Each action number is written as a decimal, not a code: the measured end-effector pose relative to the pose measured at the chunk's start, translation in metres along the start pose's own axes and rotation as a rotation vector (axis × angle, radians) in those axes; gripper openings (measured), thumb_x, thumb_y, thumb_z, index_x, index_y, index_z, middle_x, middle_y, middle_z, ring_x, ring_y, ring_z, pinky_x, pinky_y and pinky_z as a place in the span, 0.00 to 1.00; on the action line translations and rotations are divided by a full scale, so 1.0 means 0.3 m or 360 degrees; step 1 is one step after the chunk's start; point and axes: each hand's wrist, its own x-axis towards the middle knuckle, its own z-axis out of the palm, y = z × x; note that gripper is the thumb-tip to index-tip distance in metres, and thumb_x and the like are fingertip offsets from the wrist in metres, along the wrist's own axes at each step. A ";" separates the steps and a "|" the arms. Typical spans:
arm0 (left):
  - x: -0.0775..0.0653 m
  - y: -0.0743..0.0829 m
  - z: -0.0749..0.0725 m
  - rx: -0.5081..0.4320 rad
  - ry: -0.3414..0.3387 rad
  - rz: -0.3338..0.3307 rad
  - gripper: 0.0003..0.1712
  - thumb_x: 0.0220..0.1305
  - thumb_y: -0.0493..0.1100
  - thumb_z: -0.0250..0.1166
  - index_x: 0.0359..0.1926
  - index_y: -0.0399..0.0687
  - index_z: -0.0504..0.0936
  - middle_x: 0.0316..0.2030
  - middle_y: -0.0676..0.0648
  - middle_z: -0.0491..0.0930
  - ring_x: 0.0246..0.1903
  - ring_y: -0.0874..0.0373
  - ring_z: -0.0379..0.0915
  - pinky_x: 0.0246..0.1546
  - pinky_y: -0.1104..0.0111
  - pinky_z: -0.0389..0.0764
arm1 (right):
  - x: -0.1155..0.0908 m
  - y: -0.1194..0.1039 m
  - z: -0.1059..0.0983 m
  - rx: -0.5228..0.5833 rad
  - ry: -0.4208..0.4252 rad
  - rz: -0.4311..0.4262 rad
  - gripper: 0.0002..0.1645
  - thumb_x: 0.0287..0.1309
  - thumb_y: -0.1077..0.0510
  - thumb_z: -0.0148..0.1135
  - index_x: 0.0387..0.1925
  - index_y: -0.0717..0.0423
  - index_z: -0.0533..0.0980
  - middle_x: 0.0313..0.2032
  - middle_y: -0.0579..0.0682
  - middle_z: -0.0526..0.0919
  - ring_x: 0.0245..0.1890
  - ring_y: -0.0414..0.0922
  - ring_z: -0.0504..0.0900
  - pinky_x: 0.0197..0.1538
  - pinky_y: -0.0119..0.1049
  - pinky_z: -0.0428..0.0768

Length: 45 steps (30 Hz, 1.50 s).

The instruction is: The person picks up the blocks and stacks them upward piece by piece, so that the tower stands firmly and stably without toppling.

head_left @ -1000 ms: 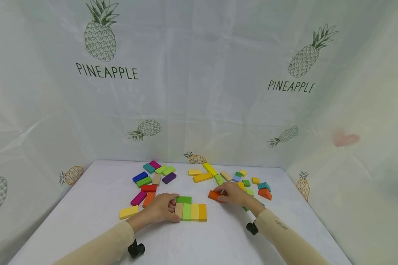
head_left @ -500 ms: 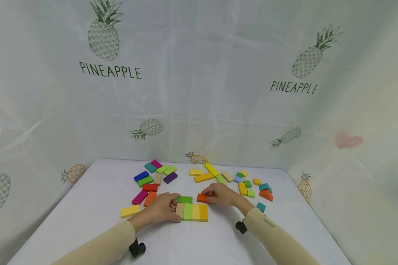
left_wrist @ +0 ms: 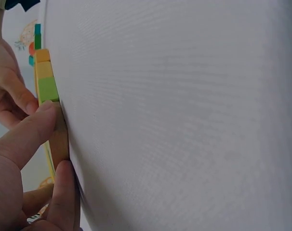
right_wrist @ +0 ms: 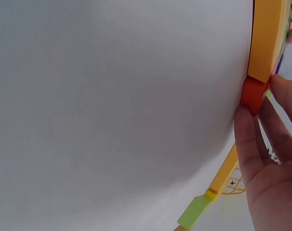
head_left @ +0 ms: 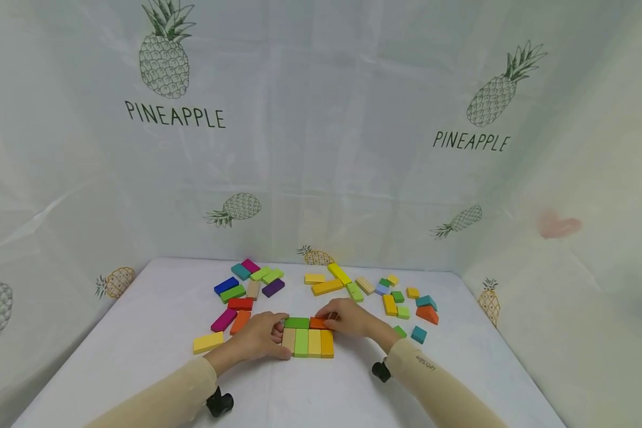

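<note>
On the white table, a plain wood block, a light green block, a pale yellow block and an amber block lie side by side. A green block lies crosswise along their far ends. My left hand holds the left side of this group, its thumb by the wood block's near end and a fingertip at the green block's corner. My right hand pinches a red-orange block, which sits in line with the green one and against the amber block in the right wrist view.
Loose blocks lie left of the group, among them a yellow block and a magenta block. Long yellow blocks lie behind. At right are a teal block and an orange triangular block. A pineapple-print curtain hangs behind.
My right hand has slid the red-orange block leftward until it lies beside the green block, behind the pale yellow and amber ones. My left hand has stayed in place.
</note>
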 end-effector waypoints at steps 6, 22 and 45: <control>-0.003 0.000 -0.001 -0.0006 0.0001 -0.0006 0.51 0.47 0.52 0.88 0.72 0.45 0.77 0.41 0.52 0.76 0.42 0.57 0.74 0.47 0.64 0.87 | 0.000 -0.015 0.004 0.0012 -0.0008 0.0008 0.15 0.75 0.60 0.64 0.58 0.51 0.86 0.50 0.43 0.88 0.48 0.37 0.81 0.60 0.35 0.82; -0.005 -0.006 -0.008 0.0018 -0.0016 0.0022 0.52 0.48 0.53 0.88 0.72 0.44 0.77 0.42 0.53 0.77 0.43 0.58 0.74 0.48 0.63 0.87 | -0.018 -0.014 0.005 0.0054 0.0049 0.0012 0.16 0.75 0.59 0.63 0.60 0.54 0.84 0.52 0.46 0.87 0.50 0.41 0.82 0.57 0.39 0.84; 0.004 -0.017 -0.004 -0.0005 -0.0025 0.0041 0.52 0.50 0.54 0.87 0.73 0.45 0.76 0.43 0.53 0.76 0.43 0.58 0.74 0.47 0.67 0.86 | 0.005 0.198 -0.076 -0.0154 0.0577 0.0587 0.24 0.65 0.55 0.76 0.61 0.57 0.84 0.56 0.57 0.82 0.52 0.52 0.81 0.64 0.53 0.82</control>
